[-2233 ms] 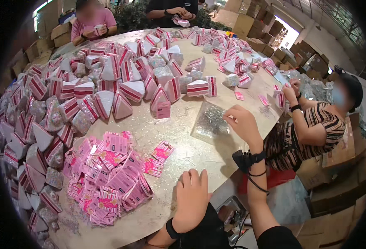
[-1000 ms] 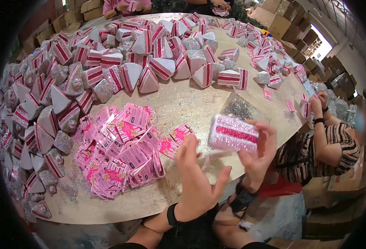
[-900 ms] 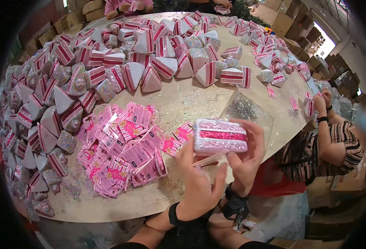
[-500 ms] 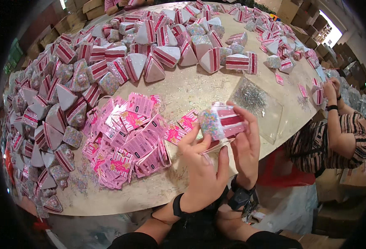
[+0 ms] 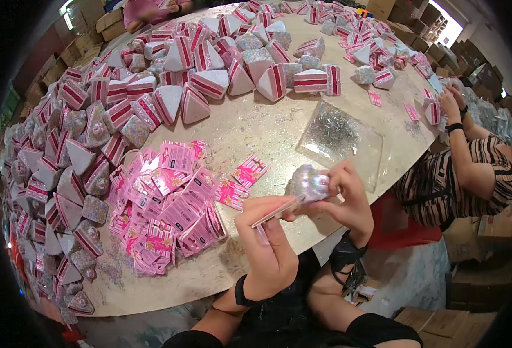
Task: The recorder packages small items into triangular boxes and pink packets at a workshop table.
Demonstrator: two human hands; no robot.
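My right hand (image 5: 353, 203) grips a toy cake slice (image 5: 307, 182) by one end. Its glittery, sprinkle-covered side faces up and left. In my left hand (image 5: 270, 252), a thin card tag (image 5: 276, 211) is pinched edge-on between thumb and fingers, with its tip close to the slice. Whether tag and slice touch, I cannot tell. Just left of my hands lie two pink tags (image 5: 249, 171), beside a big heap of pink card tags (image 5: 177, 194). Beyond my right hand is a shallow clear tray (image 5: 374, 165) of small metal pins (image 5: 340, 134).
A large mound of cake slices (image 5: 93, 139) covers the table's (image 5: 256, 124) left and far sides. More slices (image 5: 378, 46) lie at the far right. A co-worker in a striped top (image 5: 459, 180) handles slices at the right; another person's hand (image 5: 175, 7) shows at the far edge.
The cake slice has turned, so its pink layered side no longer faces me. My left hand has moved lower and left with the tag. The view has shifted slightly.
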